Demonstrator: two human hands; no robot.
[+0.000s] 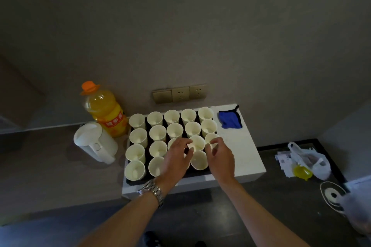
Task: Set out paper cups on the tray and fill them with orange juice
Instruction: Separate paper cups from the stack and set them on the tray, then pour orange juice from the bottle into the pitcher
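Several white paper cups stand upright in rows on a black tray [192,173]; their insides look white and dry. My left hand [176,159], with a metal watch on the wrist, reaches over the tray's near right part and its fingertips pinch the rim of a third-row cup [198,143]. My right hand [219,156] is beside it, thumb and forefinger curled on the rim of the rightmost third-row cup [210,138]. Another cup [199,160] stands between the two hands. The orange juice bottle [106,112], capped and nearly full, stands behind the tray's left corner.
The tray lies on a white slab [241,146] on a dark counter. A white kettle [94,142] sits left of the tray by the bottle. A blue cloth [229,119] lies at the slab's far right. Plastic bags [313,162] and a yellow object [302,172] are at far right.
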